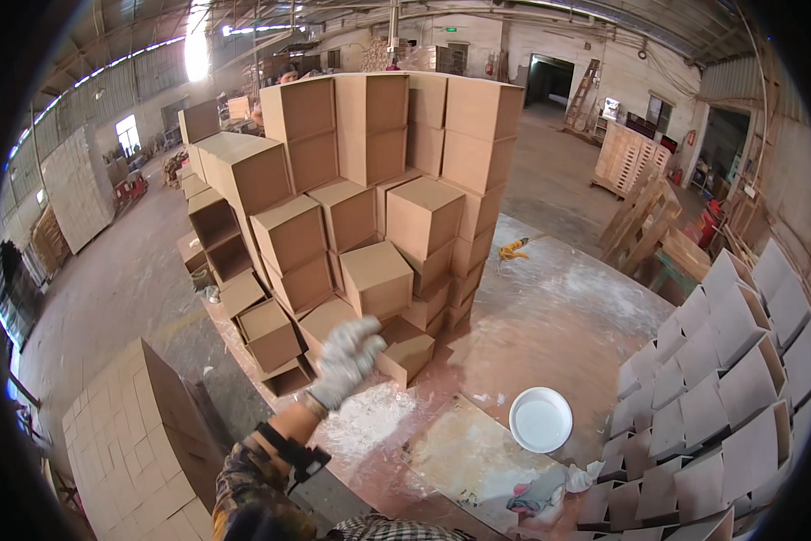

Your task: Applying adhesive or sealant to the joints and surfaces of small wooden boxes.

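My left hand point(344, 362), in a whitish work glove, reaches over the near edge of a stack of brown boxes point(302, 108). Its fingers look stretched out and slightly smeared by motion, and I see nothing held in them. Closest to the fingertips are a low brown box point(408, 353) and, above it, a box jutting out of the stack point(377, 281). Whether the glove touches either one, I cannot tell. A dark strap with a black device point(308, 462) sits on the left forearm. My right hand does not show.
The boxes stand on a smeared worktable point(559, 307). On it are a round white basin point(541, 420), a crumpled rag point(543, 498) and a yellow tool point(514, 250). Grey-looking open boxes point(703, 397) crowd the right side. Stacked boards point(135, 442) stand at lower left. A person point(287, 76) is partly visible behind the stack.
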{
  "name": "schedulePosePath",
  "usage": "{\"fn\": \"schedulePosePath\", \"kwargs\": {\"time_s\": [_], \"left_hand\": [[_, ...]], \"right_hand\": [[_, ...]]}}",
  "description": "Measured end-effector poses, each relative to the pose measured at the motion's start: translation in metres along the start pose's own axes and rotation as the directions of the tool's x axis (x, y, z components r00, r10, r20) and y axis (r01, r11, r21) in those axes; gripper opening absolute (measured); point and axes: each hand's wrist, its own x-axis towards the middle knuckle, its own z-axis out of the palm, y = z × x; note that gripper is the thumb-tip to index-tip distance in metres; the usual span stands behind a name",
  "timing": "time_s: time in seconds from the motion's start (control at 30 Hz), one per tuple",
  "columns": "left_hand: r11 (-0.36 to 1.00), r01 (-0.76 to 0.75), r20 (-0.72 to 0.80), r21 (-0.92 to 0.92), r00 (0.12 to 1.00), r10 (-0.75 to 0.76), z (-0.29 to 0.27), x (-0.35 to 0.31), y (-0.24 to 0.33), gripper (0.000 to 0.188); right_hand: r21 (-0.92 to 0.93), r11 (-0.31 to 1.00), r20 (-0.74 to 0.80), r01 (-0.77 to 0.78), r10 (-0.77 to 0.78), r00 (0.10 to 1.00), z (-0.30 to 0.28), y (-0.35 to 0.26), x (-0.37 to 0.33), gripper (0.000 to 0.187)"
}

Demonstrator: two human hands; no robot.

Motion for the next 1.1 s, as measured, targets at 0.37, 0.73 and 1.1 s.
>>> {"fn": "schedulePosePath", "kwargs": {"time_s": [0.37, 0.73, 1.1], "left_hand": [[0.845, 0.472, 0.112, -0.252, 0.881, -0.459, -0.002, 0.094, -0.105, 0.073], [0.859, 0.437, 0.283, -0.267, 0.888, -0.364, -0.001, 0.111, -0.035, 0.059], [0.635, 0.654, 0.594, -0.411, 0.721, -0.358, -0.014, 0.094, -0.026, 0.036]], "right_hand": [[0.342, 0.935, -0.008, -0.094, 0.103, 0.995, 0.062, 0.034, -0.004, 0.042], [0.093, 0.989, -0.154, -0.113, 0.126, 0.980, 0.029, 0.060, -0.006, 0.054], [-0.035, 0.990, -0.170, -0.134, 0.126, 0.977, 0.048, 0.061, -0.002, 0.047]]}}
